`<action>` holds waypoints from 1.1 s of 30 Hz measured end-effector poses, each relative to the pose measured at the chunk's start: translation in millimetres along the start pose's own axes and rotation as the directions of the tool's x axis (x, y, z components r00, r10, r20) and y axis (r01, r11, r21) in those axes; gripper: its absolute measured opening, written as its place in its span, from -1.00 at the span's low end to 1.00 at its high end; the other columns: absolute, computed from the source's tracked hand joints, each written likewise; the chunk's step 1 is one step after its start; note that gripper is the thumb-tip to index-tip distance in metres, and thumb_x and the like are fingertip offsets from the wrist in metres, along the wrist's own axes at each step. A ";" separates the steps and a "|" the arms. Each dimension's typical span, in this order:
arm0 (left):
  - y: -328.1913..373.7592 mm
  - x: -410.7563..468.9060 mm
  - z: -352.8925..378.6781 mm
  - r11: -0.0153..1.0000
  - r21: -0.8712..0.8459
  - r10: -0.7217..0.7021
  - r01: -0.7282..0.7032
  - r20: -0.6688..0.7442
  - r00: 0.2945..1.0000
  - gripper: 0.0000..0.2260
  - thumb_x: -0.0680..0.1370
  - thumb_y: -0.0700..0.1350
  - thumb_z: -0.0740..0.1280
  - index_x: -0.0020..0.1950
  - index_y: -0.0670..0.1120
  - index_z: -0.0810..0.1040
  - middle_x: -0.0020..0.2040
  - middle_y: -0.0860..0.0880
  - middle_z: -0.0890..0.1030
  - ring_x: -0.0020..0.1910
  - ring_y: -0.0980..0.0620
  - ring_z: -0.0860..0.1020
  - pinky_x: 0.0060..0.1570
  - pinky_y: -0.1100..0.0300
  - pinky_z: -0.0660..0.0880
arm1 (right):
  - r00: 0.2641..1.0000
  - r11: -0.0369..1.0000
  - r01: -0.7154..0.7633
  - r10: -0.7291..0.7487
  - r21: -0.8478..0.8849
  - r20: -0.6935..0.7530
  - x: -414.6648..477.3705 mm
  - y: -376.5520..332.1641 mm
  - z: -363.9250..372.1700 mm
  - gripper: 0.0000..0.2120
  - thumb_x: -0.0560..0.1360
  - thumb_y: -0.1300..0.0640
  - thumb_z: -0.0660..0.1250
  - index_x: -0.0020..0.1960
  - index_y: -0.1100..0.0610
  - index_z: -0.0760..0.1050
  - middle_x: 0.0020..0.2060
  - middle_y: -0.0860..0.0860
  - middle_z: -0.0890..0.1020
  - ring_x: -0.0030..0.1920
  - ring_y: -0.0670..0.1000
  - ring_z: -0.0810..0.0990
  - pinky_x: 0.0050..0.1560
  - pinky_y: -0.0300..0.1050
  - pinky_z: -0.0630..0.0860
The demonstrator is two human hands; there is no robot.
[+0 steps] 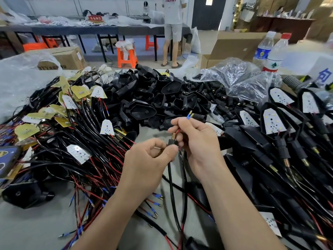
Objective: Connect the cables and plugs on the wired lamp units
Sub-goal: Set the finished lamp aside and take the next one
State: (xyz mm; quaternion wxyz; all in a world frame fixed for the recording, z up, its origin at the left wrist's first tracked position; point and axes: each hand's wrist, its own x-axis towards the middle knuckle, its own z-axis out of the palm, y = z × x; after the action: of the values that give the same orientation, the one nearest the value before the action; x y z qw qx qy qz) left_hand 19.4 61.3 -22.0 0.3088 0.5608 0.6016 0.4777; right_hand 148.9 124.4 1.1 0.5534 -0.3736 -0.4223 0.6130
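Here the left hand (147, 157) pinches a black plug (173, 142) in a narrow grip; at its two o'clock, the right hand (200, 141) holds blue-tipped wires (189, 116) in its grip.

Beyond my grey worktop (32, 224) the floor (142, 46) is a pale grey-blue. A long dark table (72, 30) runs along the far white wall (54, 6), heaped with clear bags, with a red sign (96, 18) standing on it. Orange stools (126, 55) stand under and in front of it. A person in a white shirt (173, 13) stands at its right end, before a dark door (203, 15) with a bright pane (209, 0). An open cardboard box (236, 45) sits to the right, another box (70, 56) to the left. A dark wooden sideboard (284, 26) stands far right.
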 end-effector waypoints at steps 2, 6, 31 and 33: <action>1.8 1.7 -0.2 0.999 -0.052 -0.011 0.014 0.052 0.999 -0.95 0.57 0.06 0.44 -0.08 0.19 0.70 -0.29 0.05 0.73 -0.31 0.05 0.68 -0.12 0.03 0.64 | 1.000 1.000 0.010 -0.010 -0.016 0.020 -0.4 0.7 0.6 -0.74 0.63 0.28 0.29 -0.17 0.18 0.68 -0.31 0.08 0.68 -0.44 -0.11 0.48 -0.44 -0.30 0.41; 7.4 1.4 -8.0 0.988 -0.136 -0.037 0.070 0.236 0.971 -0.83 0.63 -0.10 0.41 -0.12 -0.01 0.75 -0.29 -0.08 0.73 -0.37 0.04 0.64 -0.26 0.21 0.58 | 0.992 0.999 0.035 -0.029 0.042 -0.123 4.2 0.4 -2.1 -0.75 0.62 0.30 0.29 -0.19 0.21 0.64 -0.38 0.08 0.64 -0.51 -0.10 0.43 -0.50 -0.29 0.38; 5.0 3.2 -13.9 0.944 -0.251 -0.107 0.216 0.387 0.916 -0.78 0.68 -0.16 0.30 -0.03 -0.22 0.70 -0.21 -0.12 0.73 -0.23 0.06 0.66 -0.14 0.32 0.56 | 0.992 0.976 -0.028 0.053 0.215 -0.112 6.3 -4.1 -7.1 -0.74 0.64 0.26 0.27 -0.15 0.16 0.65 -0.31 0.05 0.66 -0.43 -0.10 0.44 -0.37 -0.30 0.42; 5.0 2.1 -10.0 0.965 -0.192 -0.103 0.181 0.356 0.929 -0.77 0.68 -0.16 0.30 -0.07 -0.15 0.72 -0.19 -0.10 0.75 -0.20 0.06 0.67 -0.06 0.28 0.59 | 0.979 0.963 0.037 0.018 0.268 -0.201 10.1 -6.1 -9.8 -0.75 0.66 0.27 0.26 -0.14 0.17 0.63 -0.33 0.05 0.65 -0.41 -0.10 0.45 -0.37 -0.31 0.43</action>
State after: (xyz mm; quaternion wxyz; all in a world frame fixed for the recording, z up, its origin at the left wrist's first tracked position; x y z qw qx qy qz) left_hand 11.8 60.7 -13.6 0.5034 0.5523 0.5208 0.4127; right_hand 159.1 135.7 3.3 0.6422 -0.3528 -0.2781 0.6211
